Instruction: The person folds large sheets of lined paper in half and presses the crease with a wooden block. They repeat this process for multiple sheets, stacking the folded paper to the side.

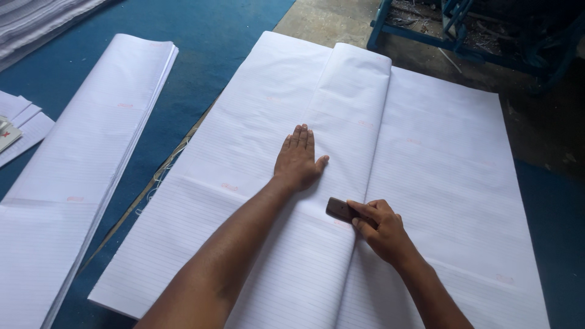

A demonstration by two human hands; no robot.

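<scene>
— Head view first: where do we stand with the fold?

— We see the folded sheet (341,116) lying on the big stack of ruled paper (451,183), its creased edge running from far to near, slightly slanted, straight toward us. Our right hand (381,228) sits at the near part of that crease, fingers clamped on the dark block (341,209), which lies flat on the paper just left of the fold line.

— And the left?

— Our left hand (297,159) rests palm down on the folded flap, fingers together and stretched away from us, thumb out to the side. It lies farther up the sheet than the block, touching the paper but apart from the right hand.

— So which hand is nearer the crease?

— The right, clearly; its knuckles are on the line itself. The crease's long axis stretches away from the block toward the far edge, so the untouched length lies ahead of the fingers, not beside them.

— What can't we make out?

— The block's right end is covered by our fingers, so its full shape is unclear. The near end of the crease runs off the bottom of the frame. A second folded pile (79,183) lies well apart to the left on the blue mat (213,36), also cut off at the frame's bottom edge.
</scene>
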